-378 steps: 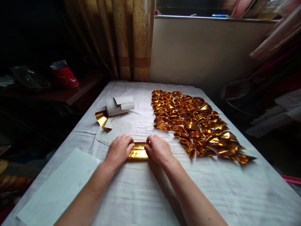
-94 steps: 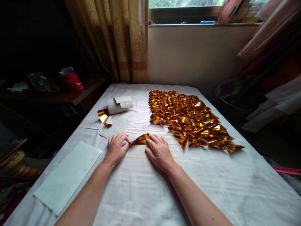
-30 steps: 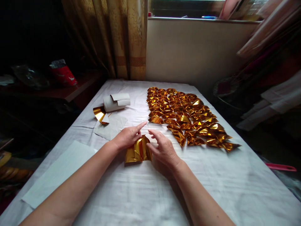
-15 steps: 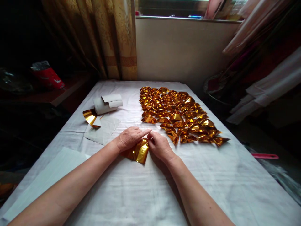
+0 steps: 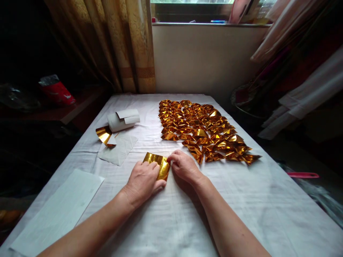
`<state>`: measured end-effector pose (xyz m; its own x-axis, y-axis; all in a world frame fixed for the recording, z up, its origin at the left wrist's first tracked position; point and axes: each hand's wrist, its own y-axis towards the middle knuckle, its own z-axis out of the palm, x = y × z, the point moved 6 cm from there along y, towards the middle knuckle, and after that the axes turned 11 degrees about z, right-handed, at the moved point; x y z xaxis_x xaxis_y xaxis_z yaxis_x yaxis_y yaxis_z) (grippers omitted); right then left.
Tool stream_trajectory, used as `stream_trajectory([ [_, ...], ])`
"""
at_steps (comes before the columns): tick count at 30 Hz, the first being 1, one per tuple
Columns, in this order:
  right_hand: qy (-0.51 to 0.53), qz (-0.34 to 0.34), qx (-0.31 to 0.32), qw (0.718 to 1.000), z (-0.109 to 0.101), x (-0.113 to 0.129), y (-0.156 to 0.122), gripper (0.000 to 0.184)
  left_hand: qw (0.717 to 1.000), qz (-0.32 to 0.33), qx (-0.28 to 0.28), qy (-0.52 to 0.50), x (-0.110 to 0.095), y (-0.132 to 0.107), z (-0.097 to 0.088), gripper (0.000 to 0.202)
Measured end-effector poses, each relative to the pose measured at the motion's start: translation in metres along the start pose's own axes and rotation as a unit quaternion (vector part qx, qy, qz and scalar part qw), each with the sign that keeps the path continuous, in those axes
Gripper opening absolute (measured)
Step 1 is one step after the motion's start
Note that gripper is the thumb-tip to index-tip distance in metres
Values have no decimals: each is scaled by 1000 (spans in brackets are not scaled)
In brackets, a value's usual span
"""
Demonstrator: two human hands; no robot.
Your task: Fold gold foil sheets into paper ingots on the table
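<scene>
A folded piece of gold foil paper [image 5: 158,163] lies on the white cloth in front of me. My left hand [image 5: 143,182] rests over its near side with fingers curled on it. My right hand [image 5: 184,166] pinches its right edge with closed fingers. Beyond my right hand, several folded gold foil pieces [image 5: 203,130] lie in rows on the cloth.
A white paper roll [image 5: 122,119] and a loose gold sheet [image 5: 103,135] sit at the left rear beside a pale sheet [image 5: 118,151]. A white sheet [image 5: 56,210] lies near left. The table [image 5: 254,207] is cloth-covered. Curtain and wall stand behind.
The gold piece went from a flat strip to a lifted, folded shape. Both hands have since pressed it back down on the cloth, the left hand drawing nearer to me.
</scene>
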<state>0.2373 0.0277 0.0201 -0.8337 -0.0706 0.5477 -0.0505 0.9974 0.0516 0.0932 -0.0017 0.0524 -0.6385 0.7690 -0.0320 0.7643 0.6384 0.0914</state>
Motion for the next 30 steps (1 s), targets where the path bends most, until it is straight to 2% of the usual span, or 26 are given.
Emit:
stream_trajectory([
  [3,-4,-18,1,1000,-1,0,-1,42,999,-37,-27,9,-11,-10,7,63],
  [5,3,-28,-6,1000,-1,0,-1,42,998,-48,-37,22,-14,-11,11,67],
  [11,-16,-61,-36,997,-1,2,-1,22,998,-30,-31,40,-11,-8,5,35],
  [15,-33,-134,-55,989,-8,16,-10,11,998,29,-36,36,-4,-11,-4,22],
  [18,-13,-193,-26,981,-8,27,-18,10,997,67,-26,37,2,-18,-4,15],
  [20,8,-205,-1,979,-6,30,-21,13,996,70,-26,43,7,-24,-2,15],
  [24,34,-194,-2,980,-3,27,-21,11,996,47,-70,34,16,-34,4,14],
  [30,55,-115,-19,992,0,14,-10,5,991,-35,-130,-23,35,-39,13,15],
])
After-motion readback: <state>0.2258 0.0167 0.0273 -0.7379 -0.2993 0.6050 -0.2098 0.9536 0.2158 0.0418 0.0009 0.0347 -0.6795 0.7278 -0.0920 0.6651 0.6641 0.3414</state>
